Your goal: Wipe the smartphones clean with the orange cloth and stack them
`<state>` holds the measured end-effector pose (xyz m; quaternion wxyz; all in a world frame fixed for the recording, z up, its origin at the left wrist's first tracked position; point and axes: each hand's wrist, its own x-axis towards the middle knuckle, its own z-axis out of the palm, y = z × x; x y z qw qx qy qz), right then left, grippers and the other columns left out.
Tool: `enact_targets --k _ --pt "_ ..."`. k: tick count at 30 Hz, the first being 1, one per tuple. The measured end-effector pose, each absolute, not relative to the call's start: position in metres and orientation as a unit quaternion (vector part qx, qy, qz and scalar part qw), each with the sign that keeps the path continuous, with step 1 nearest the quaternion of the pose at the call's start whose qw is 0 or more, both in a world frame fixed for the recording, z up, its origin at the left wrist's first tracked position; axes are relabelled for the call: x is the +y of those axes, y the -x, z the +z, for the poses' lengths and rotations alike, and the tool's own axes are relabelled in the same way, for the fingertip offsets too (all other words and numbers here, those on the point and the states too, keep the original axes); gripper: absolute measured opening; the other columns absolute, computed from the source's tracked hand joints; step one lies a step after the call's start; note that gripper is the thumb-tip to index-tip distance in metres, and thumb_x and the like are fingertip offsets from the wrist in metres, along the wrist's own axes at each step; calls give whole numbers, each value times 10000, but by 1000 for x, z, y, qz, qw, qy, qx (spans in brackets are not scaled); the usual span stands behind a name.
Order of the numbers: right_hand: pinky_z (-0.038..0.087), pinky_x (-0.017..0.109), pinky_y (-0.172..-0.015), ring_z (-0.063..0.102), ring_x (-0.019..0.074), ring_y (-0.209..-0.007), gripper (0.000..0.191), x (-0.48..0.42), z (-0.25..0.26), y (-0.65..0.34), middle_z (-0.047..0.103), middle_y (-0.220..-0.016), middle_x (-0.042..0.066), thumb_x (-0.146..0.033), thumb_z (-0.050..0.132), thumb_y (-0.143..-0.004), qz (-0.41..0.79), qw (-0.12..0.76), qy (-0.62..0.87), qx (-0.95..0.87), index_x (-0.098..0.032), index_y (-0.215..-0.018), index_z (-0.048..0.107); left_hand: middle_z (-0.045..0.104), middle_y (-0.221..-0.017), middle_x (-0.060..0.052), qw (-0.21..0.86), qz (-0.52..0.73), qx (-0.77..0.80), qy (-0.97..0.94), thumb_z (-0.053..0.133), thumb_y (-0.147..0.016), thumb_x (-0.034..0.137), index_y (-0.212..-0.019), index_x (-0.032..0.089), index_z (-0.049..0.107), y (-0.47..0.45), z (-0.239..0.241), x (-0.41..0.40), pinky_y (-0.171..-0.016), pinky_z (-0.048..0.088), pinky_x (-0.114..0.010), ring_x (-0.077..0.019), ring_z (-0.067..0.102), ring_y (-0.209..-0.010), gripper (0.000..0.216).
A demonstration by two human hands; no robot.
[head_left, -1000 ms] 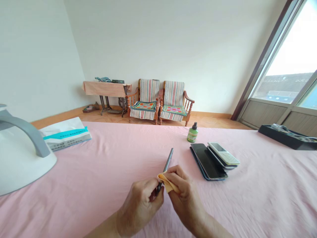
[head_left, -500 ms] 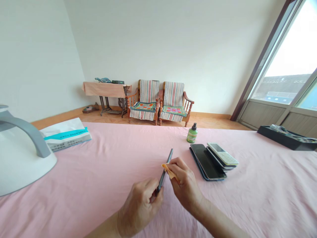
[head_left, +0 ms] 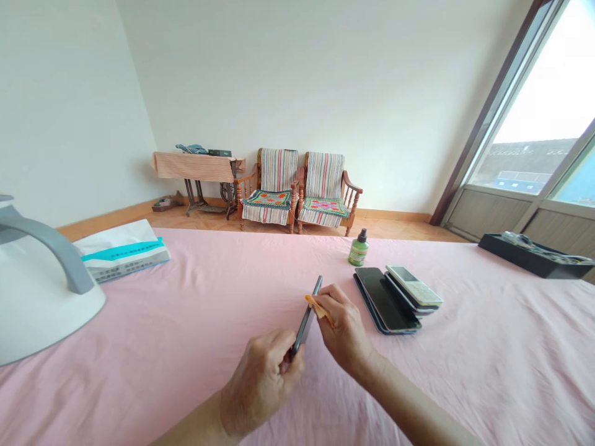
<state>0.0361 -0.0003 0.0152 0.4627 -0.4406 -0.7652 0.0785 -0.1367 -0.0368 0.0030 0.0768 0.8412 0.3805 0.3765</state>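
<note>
My left hand (head_left: 267, 375) grips the near end of a dark, thin mobile phone (head_left: 307, 320), which is turned edge-on and points away from me. Pinched in my right hand (head_left: 346, 331) is a small orange-yellow cloth (head_left: 317, 306), pressed against the upper part of the phone's edge. To the right of my right hand lie a black smartphone (head_left: 388, 300), stacked on another, and a pile of phones topped by a white keypad phone (head_left: 413, 285). Behind them stands a green bottle (head_left: 358, 249) with a black cap.
A pink cloth (head_left: 209, 272) covers the table. At the left are a white kettle-like vessel (head_left: 41, 303) with a grey handle and a white-and-blue packet (head_left: 125, 251). A black tray (head_left: 534, 257) of cables sits at the far right. Two wooden armchairs (head_left: 279, 170) stand beyond.
My right hand and the cloth have shifted slightly up along the phone's edge. My left hand keeps its grip on the phone. The view has moved a little.
</note>
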Motion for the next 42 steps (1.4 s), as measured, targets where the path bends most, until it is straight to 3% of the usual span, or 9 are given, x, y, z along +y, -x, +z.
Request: enact_targets --k 6,13,20,25,30,32,35,38,42 --pt "380 254 -619 509 145 -648 242 34 20 -47 524 -722 22 -55 480 -841 51 467 483 -739 -176 -662 587 388 -563 64 83 379 376 -841 434 -884 161 -659 205 359 138 3 -37 -500 292 -205 -81 428 -475 241" --pt "415 228 -668 555 140 -737 198 -1 17 -30 570 -811 27 -76 480 -856 69 459 443 -767 -189 -822 639 408 -569 60 119 387 384 -830 436 -877 158 -674 198 396 139 2 -36 -505 296 -201 -82 427 -482 211" --pt "350 241 -564 508 132 -588 271 44 16 -43 538 -660 8 -195 516 -863 63 488 520 -698 -182 -598 570 409 -540 56 186 385 408 -806 486 -855 240 -616 195 402 139 6 -37 -513 299 -215 -88 410 -482 257" --pt "350 241 -570 546 147 -617 197 47 3 -49 592 -689 20 -236 515 -856 72 494 565 -657 -165 -735 653 444 -505 56 296 396 467 -734 507 -844 303 -617 195 411 140 7 -30 -455 350 -190 -96 494 -447 268" --pt "345 246 -558 543 156 -598 173 37 -16 -60 592 -652 18 -236 539 -831 84 476 589 -647 -160 -730 657 549 -567 35 456 370 486 -647 469 -832 304 -861 143 509 139 4 -20 -397 472 -222 -118 563 -404 169" --pt "350 244 -563 539 149 -593 163 38 -20 -62 593 -660 13 -220 543 -824 88 469 588 -653 -167 -726 662 572 -599 27 497 359 483 -625 491 -810 284 -1099 86 496 137 2 -18 -401 495 -238 -125 578 -420 351" --pt "361 246 -575 544 149 -605 160 44 -22 -61 599 -678 18 -170 543 -811 95 460 580 -666 -172 -723 677 605 -629 12 548 339 481 -594 542 -786 266 -1383 40 278 135 1 -20 -381 482 -224 -124 577 -414 691" --pt "388 243 -602 568 155 -650 182 42 -22 -54 615 -708 25 -87 553 -764 111 448 559 -689 -184 -721 700 621 -655 1 588 320 477 -569 596 -758 253 -1456 30 134 133 0 -22 -377 474 -210 -113 570 -413 866" --pt "412 224 -609 584 144 -683 281 19 -21 -45 614 -729 14 6 534 -713 139 425 517 -730 -207 -736 717 591 -618 30 598 307 473 -570 616 -766 269 -1467 68 160 132 -1 -23 -362 460 -194 -106 556 -399 860"
